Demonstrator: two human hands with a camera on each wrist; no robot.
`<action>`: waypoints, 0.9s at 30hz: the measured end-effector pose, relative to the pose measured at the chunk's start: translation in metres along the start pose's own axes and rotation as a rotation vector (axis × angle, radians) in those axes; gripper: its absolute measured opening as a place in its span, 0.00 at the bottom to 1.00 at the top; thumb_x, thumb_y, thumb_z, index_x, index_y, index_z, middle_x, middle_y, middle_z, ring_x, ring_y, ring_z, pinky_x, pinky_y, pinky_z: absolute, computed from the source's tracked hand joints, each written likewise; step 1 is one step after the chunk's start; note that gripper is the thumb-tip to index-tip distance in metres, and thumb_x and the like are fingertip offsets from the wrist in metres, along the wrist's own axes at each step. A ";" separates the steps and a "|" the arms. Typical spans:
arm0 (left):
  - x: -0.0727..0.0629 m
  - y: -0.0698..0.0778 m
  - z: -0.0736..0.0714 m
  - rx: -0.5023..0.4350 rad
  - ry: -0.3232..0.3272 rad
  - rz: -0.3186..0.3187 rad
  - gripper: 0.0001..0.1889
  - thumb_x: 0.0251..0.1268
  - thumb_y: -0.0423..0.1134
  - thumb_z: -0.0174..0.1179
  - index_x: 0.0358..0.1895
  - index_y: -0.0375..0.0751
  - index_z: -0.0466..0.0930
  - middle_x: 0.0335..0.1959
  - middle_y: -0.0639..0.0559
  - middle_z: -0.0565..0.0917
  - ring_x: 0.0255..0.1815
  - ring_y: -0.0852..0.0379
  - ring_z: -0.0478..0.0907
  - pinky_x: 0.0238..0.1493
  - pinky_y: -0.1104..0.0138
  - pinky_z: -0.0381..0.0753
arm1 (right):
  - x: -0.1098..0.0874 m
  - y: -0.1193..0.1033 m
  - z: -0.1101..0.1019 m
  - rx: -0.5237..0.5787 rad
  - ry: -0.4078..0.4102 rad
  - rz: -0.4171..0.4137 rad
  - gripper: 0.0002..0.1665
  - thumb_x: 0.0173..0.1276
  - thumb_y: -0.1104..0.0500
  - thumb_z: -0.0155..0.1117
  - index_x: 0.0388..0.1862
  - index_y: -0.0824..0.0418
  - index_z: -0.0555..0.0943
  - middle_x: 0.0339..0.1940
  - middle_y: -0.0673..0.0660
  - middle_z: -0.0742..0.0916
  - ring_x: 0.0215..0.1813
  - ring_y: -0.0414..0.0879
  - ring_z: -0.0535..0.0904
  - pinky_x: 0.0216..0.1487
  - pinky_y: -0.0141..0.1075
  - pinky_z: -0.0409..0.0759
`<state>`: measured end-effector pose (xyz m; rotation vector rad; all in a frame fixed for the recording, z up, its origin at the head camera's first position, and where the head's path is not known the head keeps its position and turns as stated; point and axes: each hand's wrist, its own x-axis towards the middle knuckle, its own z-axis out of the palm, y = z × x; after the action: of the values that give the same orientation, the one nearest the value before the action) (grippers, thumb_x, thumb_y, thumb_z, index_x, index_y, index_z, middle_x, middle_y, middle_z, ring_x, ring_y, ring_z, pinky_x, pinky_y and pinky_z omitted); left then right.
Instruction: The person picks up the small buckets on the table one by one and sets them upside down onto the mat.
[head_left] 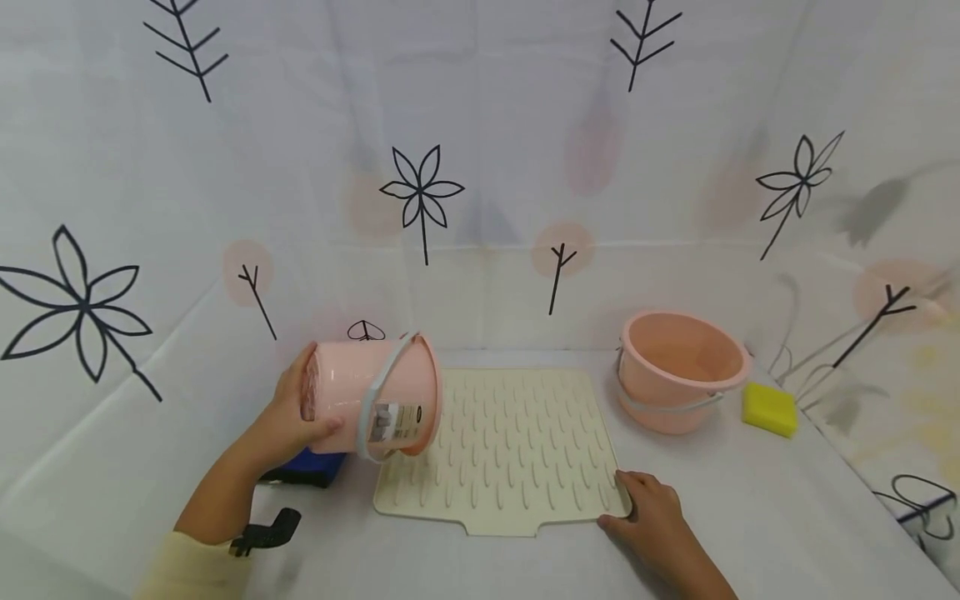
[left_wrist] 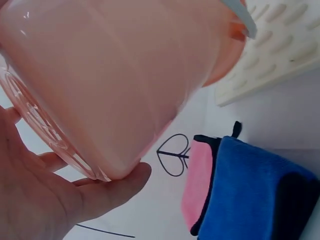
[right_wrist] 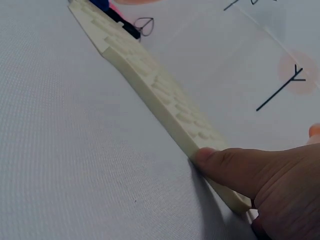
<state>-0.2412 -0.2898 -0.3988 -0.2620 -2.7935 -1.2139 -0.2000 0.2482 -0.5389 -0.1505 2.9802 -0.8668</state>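
Note:
My left hand (head_left: 288,421) grips a pink bucket (head_left: 348,375) around its base, thumb along the side. The bucket is tipped sideways, its mouth turned right over the left edge of a cream draining mat (head_left: 510,442). A pale handle and a printed label show on it. In the left wrist view the fingers (left_wrist: 117,192) press against the bucket's base rim. At the mat's front right corner, my right hand (head_left: 651,512) pinches the edge. In the right wrist view the thumb (right_wrist: 230,165) lies against the mat's side; the other fingers are mostly hidden.
A second pink bucket (head_left: 667,387) stands upright right of the mat, with a yellow sponge (head_left: 770,408) beside it. Below the tipped bucket lies a blue and pink cloth item (left_wrist: 245,195) with black trim. A patterned white curtain (head_left: 480,208) hangs behind the table.

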 end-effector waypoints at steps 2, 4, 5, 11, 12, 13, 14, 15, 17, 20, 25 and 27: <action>0.000 0.003 -0.002 0.026 -0.013 -0.004 0.67 0.56 0.58 0.74 0.86 0.61 0.27 0.81 0.29 0.45 0.73 0.26 0.58 0.65 0.24 0.67 | 0.000 0.001 0.001 0.001 -0.002 0.004 0.56 0.59 0.37 0.79 0.74 0.71 0.72 0.70 0.71 0.77 0.69 0.73 0.70 0.68 0.68 0.69; 0.000 0.004 -0.003 0.046 -0.032 -0.013 0.67 0.55 0.58 0.75 0.86 0.60 0.29 0.80 0.28 0.47 0.72 0.26 0.59 0.64 0.25 0.69 | 0.000 0.001 0.003 0.006 -0.011 0.012 0.56 0.59 0.36 0.79 0.74 0.71 0.72 0.70 0.71 0.77 0.69 0.72 0.69 0.68 0.68 0.70; -0.001 0.005 -0.002 0.052 -0.041 -0.015 0.67 0.54 0.58 0.75 0.86 0.58 0.30 0.80 0.28 0.47 0.72 0.26 0.59 0.63 0.25 0.70 | 0.000 0.001 0.005 0.010 -0.016 0.018 0.56 0.59 0.36 0.79 0.74 0.70 0.72 0.71 0.71 0.76 0.69 0.72 0.69 0.68 0.67 0.70; -0.001 0.004 0.005 0.091 -0.067 0.020 0.68 0.48 0.56 0.78 0.86 0.51 0.38 0.80 0.31 0.49 0.72 0.29 0.58 0.59 0.29 0.78 | 0.000 -0.001 0.007 0.015 -0.033 0.047 0.58 0.57 0.34 0.80 0.74 0.69 0.72 0.71 0.70 0.76 0.69 0.69 0.69 0.68 0.66 0.71; 0.000 0.005 0.007 0.103 -0.065 0.025 0.68 0.47 0.57 0.78 0.86 0.51 0.39 0.80 0.31 0.50 0.71 0.29 0.58 0.58 0.29 0.78 | 0.000 0.000 0.007 0.011 -0.032 0.048 0.58 0.57 0.34 0.79 0.74 0.69 0.72 0.71 0.70 0.76 0.69 0.69 0.69 0.68 0.66 0.71; 0.001 0.006 0.009 0.113 -0.063 0.028 0.68 0.46 0.57 0.78 0.86 0.52 0.39 0.80 0.31 0.50 0.71 0.29 0.59 0.58 0.29 0.78 | 0.000 0.000 0.007 0.008 -0.031 0.049 0.57 0.57 0.34 0.79 0.74 0.69 0.72 0.71 0.70 0.76 0.69 0.70 0.69 0.68 0.67 0.71; 0.002 0.007 0.011 0.129 -0.056 0.031 0.68 0.46 0.58 0.78 0.86 0.52 0.40 0.80 0.31 0.51 0.71 0.29 0.60 0.58 0.29 0.78 | 0.000 0.000 0.007 0.006 -0.029 0.050 0.57 0.58 0.34 0.79 0.74 0.69 0.72 0.72 0.70 0.76 0.69 0.70 0.69 0.68 0.67 0.71; 0.004 0.009 0.013 0.151 -0.048 0.030 0.67 0.46 0.59 0.78 0.87 0.52 0.40 0.80 0.31 0.51 0.71 0.28 0.61 0.58 0.28 0.78 | 0.000 0.000 0.006 0.006 -0.028 0.049 0.57 0.58 0.34 0.79 0.75 0.69 0.72 0.72 0.70 0.76 0.69 0.70 0.69 0.68 0.67 0.71; 0.007 0.013 0.017 0.196 -0.035 0.028 0.67 0.47 0.61 0.77 0.87 0.52 0.41 0.80 0.32 0.52 0.71 0.28 0.61 0.57 0.28 0.78 | 0.001 0.001 0.006 0.007 -0.026 0.052 0.57 0.58 0.34 0.79 0.75 0.69 0.72 0.72 0.70 0.75 0.70 0.70 0.69 0.68 0.67 0.70; 0.012 0.024 0.025 0.263 -0.018 0.021 0.66 0.48 0.62 0.76 0.86 0.52 0.43 0.80 0.33 0.54 0.72 0.28 0.60 0.57 0.28 0.77 | 0.002 0.001 0.004 0.008 -0.026 0.060 0.59 0.58 0.32 0.78 0.76 0.68 0.71 0.72 0.70 0.75 0.70 0.71 0.68 0.68 0.68 0.70; 0.020 0.045 0.042 0.353 -0.010 -0.018 0.66 0.47 0.66 0.75 0.86 0.52 0.43 0.80 0.34 0.54 0.75 0.29 0.56 0.65 0.25 0.66 | 0.002 0.002 0.003 0.010 -0.025 0.063 0.59 0.58 0.32 0.78 0.76 0.68 0.71 0.72 0.70 0.75 0.70 0.72 0.68 0.69 0.68 0.69; 0.023 0.052 0.050 0.387 -0.014 -0.040 0.68 0.46 0.69 0.74 0.87 0.52 0.41 0.81 0.34 0.52 0.77 0.29 0.53 0.66 0.24 0.62 | 0.002 0.002 0.003 0.013 -0.027 0.065 0.58 0.59 0.33 0.78 0.76 0.68 0.71 0.72 0.70 0.75 0.70 0.71 0.68 0.69 0.68 0.70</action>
<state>-0.2542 -0.2158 -0.3922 -0.1848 -2.9776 -0.6542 -0.2021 0.2480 -0.5421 -0.0645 2.9365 -0.8692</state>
